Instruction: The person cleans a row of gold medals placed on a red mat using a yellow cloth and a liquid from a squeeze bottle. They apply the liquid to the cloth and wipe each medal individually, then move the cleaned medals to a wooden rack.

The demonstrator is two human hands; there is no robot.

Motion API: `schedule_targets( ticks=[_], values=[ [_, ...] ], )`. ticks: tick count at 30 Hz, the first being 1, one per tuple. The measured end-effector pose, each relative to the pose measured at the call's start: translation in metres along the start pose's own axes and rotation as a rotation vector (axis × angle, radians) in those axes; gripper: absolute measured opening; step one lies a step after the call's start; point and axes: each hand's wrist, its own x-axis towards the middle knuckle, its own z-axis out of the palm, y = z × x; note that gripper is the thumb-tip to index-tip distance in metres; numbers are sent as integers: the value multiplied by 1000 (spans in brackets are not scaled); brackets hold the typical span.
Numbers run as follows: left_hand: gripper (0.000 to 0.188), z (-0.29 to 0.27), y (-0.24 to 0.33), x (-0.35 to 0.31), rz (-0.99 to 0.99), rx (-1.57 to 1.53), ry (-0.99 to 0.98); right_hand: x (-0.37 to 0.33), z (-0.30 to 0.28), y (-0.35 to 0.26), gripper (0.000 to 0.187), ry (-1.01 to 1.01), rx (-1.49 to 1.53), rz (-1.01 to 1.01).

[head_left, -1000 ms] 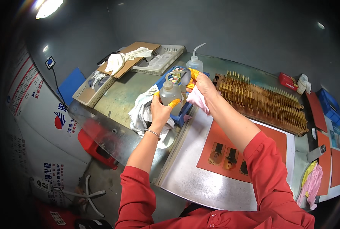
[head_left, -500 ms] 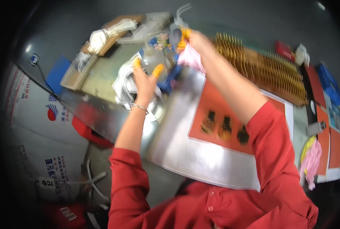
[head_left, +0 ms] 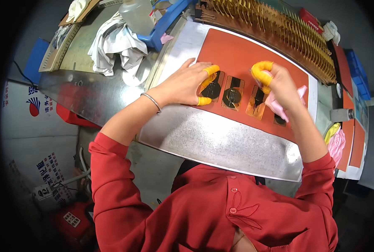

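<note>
Several thin gold-and-black plates lie in a row on an orange-red mat (head_left: 237, 50). My left hand (head_left: 185, 86), with yellow finger cots on thumb and index finger, is spread at the leftmost plate (head_left: 212, 90), fingertips by its upper and lower ends. Beside it lie a second plate (head_left: 232, 95) and a third plate (head_left: 256, 103). Over the right end of the row, my right hand (head_left: 283, 86) is closed on a crumpled pink cloth (head_left: 277, 106); its fingers, also in yellow cots, are curled. The cloth and hand partly cover the rightmost plate (head_left: 279, 120).
Behind the mat runs a brown rack (head_left: 279, 42) of upright gold sheets. A white cloth (head_left: 115, 44), a clear plastic bottle (head_left: 138, 17) and a blue tray (head_left: 166, 25) stand back left. At right are a grey bottle (head_left: 341, 115) and another pink cloth (head_left: 336, 145).
Both hands have come back from the bottle and white cloth at the far left to the plates. My right hand brought the pink cloth along; my left moved down onto the mat.
</note>
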Motion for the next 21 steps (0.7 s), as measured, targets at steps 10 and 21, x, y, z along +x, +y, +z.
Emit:
schedule_targets(
  ticks=[10,21],
  values=[
    [40,-8,-67,-11,-114,-75,495,14,82,37,19,58,-727,-249],
    [29,0,-74,-21,-132,-249,498,13,98,46,15,103,-945,-181]
  ],
)
